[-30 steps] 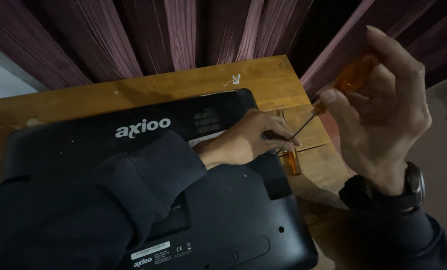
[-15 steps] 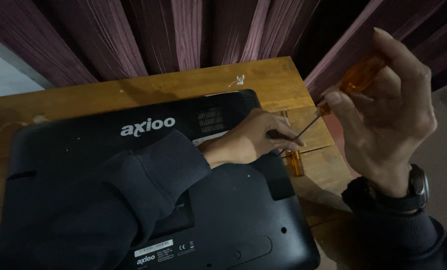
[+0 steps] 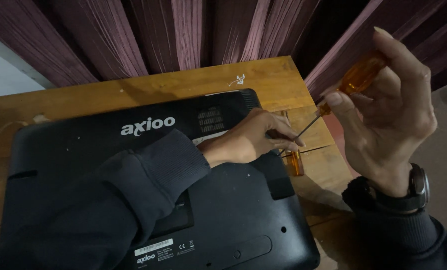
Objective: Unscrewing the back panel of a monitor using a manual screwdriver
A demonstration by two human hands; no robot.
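A large black flat device (image 3: pixel 83 145) lies back-side up on a wooden table (image 3: pixel 158 85). My left hand (image 3: pixel 251 140) rests on its right edge, fingers curled around something small at the tip of a screwdriver; what they pinch is hidden. My right hand (image 3: pixel 388 110) is raised at the right and grips the amber handle of the screwdriver (image 3: pixel 356 80). Its thin metal shaft slants down-left to my left fingertips. A dark watch sits on my right wrist. Both arms wear dark sleeves.
A second amber-handled tool (image 3: pixel 296 162) lies on the table just right of the device. Dark purple pleated curtains (image 3: pixel 183 30) hang behind the table. The table's right edge drops off beside my right hand.
The view has shifted slightly, with the device and table sliding a little to the right. Both hands and the screwdriver keep nearly the same pose.
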